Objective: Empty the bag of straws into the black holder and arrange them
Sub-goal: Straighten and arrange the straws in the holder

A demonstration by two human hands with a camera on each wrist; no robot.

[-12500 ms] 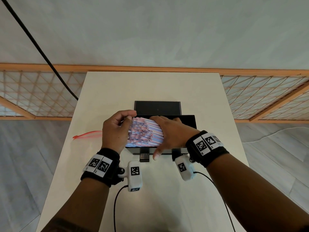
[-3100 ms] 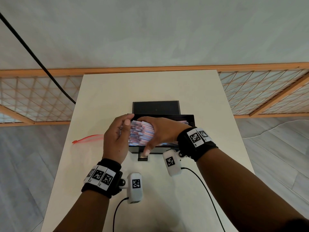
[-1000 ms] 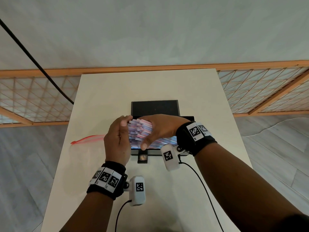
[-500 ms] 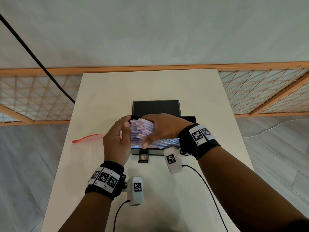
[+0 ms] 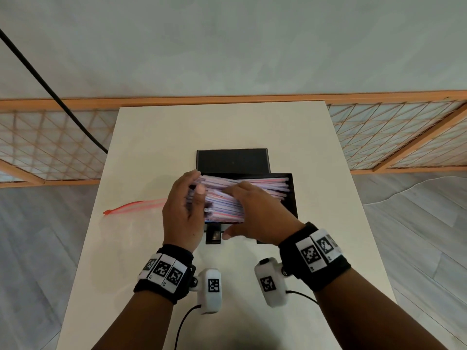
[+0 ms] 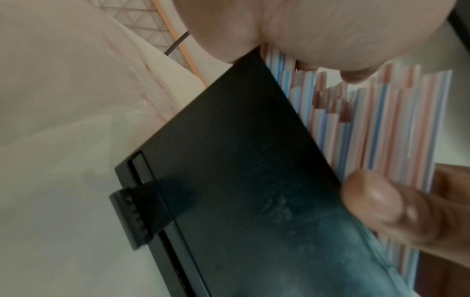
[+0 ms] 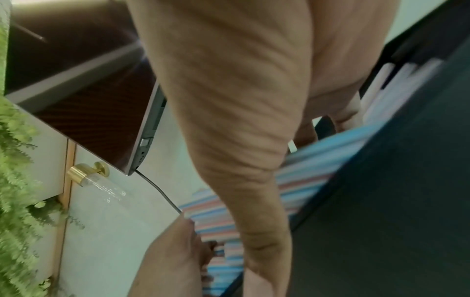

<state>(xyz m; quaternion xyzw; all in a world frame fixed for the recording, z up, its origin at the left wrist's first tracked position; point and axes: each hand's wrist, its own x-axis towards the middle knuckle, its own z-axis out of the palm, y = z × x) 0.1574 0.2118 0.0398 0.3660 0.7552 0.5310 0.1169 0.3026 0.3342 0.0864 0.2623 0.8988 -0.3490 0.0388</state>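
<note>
A bundle of red, blue and white striped straws lies lengthwise in the black holder at the table's middle. My left hand stands upright at the holder's left end, its fingers pressed against the straw ends and its thumb on top. My right hand lies flat over the straws, its thumb down the holder's front wall. The right wrist view shows that thumb across the straws. The empty clear bag with a red zip lies to the left.
The holder's open black lid lies flat behind it. A small black latch sticks out at the holder's front. A wooden lattice rail runs behind the table, and a black cable hangs at the left.
My right hand has let the bundle down and slid toward me, thumb now over the holder's front wall. The straws sit lower and reach the right end. My left hand still presses their ends.
</note>
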